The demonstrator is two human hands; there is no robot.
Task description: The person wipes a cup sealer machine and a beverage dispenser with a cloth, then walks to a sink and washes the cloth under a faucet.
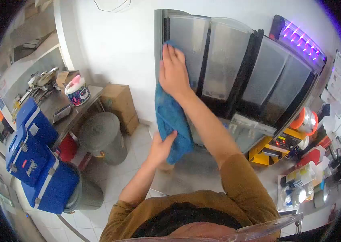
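A blue cloth (173,121) hangs along the left edge of a dark-framed cabinet with clear panels (222,56). My right hand (174,71) presses the cloth's upper end against the cabinet's left side, its fingers pointing up and close together over the fabric. Lower down, my left hand (163,146) grips the cloth's hanging part, with the thumb on top and the other fingers hidden behind the fabric.
Blue coolers (43,161) are stacked at the left, beside a lidded grey bin (102,133) and cardboard boxes (119,105). A patterned tub (77,92) stands on a metal table (94,93). A yellow device (277,149) and containers sit at the right.
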